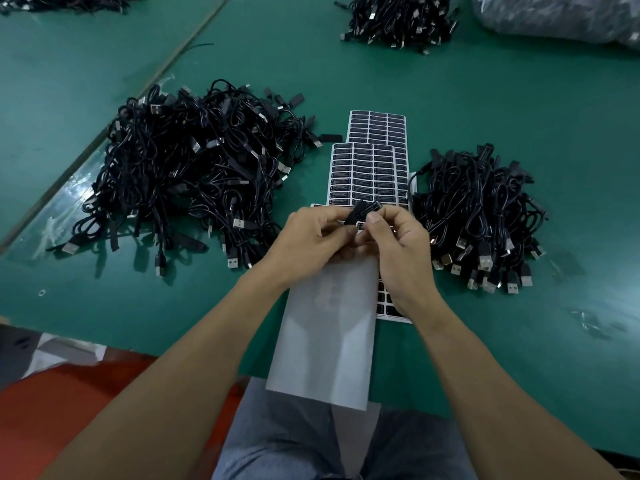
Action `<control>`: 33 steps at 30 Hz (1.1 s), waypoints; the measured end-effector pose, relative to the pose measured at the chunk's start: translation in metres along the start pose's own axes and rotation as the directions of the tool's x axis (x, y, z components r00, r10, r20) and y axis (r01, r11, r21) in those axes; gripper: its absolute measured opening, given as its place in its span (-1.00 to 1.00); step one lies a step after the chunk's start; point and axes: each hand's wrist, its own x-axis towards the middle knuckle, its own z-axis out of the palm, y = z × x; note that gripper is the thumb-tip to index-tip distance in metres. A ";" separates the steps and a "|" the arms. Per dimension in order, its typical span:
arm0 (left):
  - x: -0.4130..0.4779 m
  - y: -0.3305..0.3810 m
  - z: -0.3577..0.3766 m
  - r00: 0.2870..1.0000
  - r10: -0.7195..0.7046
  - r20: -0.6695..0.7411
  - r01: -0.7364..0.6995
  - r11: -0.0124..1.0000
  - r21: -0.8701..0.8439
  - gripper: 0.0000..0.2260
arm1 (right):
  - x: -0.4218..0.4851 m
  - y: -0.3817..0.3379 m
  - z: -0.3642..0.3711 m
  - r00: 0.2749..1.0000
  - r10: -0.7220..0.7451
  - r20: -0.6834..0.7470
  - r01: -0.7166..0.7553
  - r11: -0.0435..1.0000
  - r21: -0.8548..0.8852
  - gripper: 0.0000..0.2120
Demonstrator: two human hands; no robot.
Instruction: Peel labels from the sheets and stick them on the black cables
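1. Head view: both hands meet just above the label sheets (363,168) on the green counter (485,98). The left hand (311,237) and right hand (394,244) each pinch the same black cable end (362,212) with curled fingers.
2. The cable end sits between the two hands, its long axis tilted from lower left to upper right. Neither hand is nearer.
3. We cannot tell whether a label is already on it.
4. The left pile (194,168) lies well apart from the hands. The right pile (478,216) lies just beside the right hand, so we judge that side the shorter reach.
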 end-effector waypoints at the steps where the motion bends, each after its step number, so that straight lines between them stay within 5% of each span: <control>1: 0.000 -0.001 0.000 1.000 0.004 0.011 -0.004 1.000 0.003 -0.72 | 0.000 0.001 -0.001 1.000 0.002 0.006 -0.002 1.000 -0.002 -0.85; 33: 0.000 -0.010 0.005 0.999 0.039 -0.018 -0.039 0.999 -0.008 -0.87 | 0.004 0.003 -0.003 0.999 -0.024 0.034 0.029 0.988 -0.154 -0.83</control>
